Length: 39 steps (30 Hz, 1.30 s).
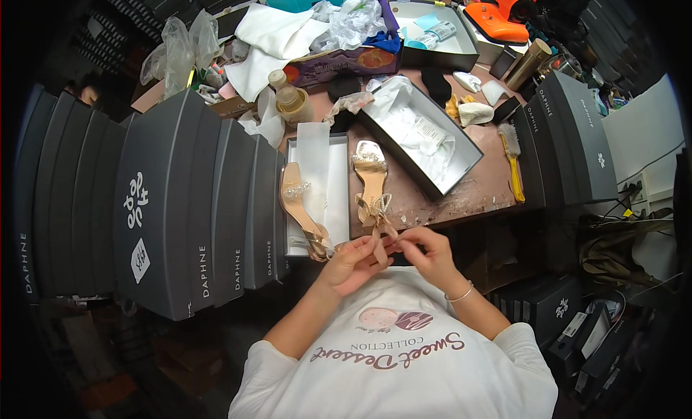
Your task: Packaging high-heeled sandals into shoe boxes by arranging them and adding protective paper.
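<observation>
A beige sandal (pixel 370 170) with pearl-like beads across its toe strap lies on the table, its heel end toward me. From its ankle end hangs a pinkish satin ribbon (pixel 380 247). My left hand (pixel 353 266) is closed on the ribbon, fingers curled beneath it. Thumb and forefinger of my right hand (pixel 430 254) pinch at the same ribbon from the other side. A matching sandal (pixel 297 203) lies tilted over the left edge of a white-lined shoe box (pixel 337 203), beside a pale sheet of paper (pixel 312 166).
Stacks of dark grey shoe boxes (pixel 155 210) rise at left, with more boxes (pixel 569 138) at right. An open box with tissue paper (pixel 425 141) lies diagonally behind the sandals. Near the table's right edge is a yellow-handled brush (pixel 515 166); a pump bottle (pixel 292 103) stands at the back left.
</observation>
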### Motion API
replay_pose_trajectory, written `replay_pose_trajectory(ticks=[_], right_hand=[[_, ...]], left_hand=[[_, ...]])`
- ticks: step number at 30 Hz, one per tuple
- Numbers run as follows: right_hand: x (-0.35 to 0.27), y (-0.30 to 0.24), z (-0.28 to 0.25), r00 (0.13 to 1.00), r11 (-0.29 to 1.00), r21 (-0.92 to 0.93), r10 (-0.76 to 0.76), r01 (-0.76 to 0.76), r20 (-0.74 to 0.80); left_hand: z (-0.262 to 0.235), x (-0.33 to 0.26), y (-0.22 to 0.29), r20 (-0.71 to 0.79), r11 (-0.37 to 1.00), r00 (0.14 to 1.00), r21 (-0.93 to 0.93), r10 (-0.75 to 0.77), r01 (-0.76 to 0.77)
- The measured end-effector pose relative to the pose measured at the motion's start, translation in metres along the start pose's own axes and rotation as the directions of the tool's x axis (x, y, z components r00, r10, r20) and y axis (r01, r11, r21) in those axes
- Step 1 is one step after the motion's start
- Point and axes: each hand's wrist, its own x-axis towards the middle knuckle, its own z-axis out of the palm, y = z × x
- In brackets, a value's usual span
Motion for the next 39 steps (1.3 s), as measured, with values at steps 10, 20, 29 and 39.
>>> replay_pose_trajectory(ticks=[10,20,29,39], right_hand=[[-0.019,0.003,0.017,0.915,0.854,0.341,0.324,-0.393,0.242],[0.012,0.01,0.003,0.98,0.892,-0.43,-0.065,0.142,0.188],[0.029,0.022,0.022,0.957,0.776,-0.562,-0.254,0.286,0.137],[0.032,0.022,0.023,0.9,0.688,-0.589,-0.396,0.423,0.184]], left_hand=[[0.015,0.007,-0.018,-0.122,0.938,0.944,0.208,0.306,-0.277],[-0.005,0.014,-0.02,-0.264,0.892,0.873,0.316,0.409,-0.322],[-0.009,0.007,-0.017,-0.298,0.977,0.937,0.16,0.181,-0.138],[-0.014,0.006,-0.017,-0.199,0.999,0.98,-0.015,0.03,-0.034]])
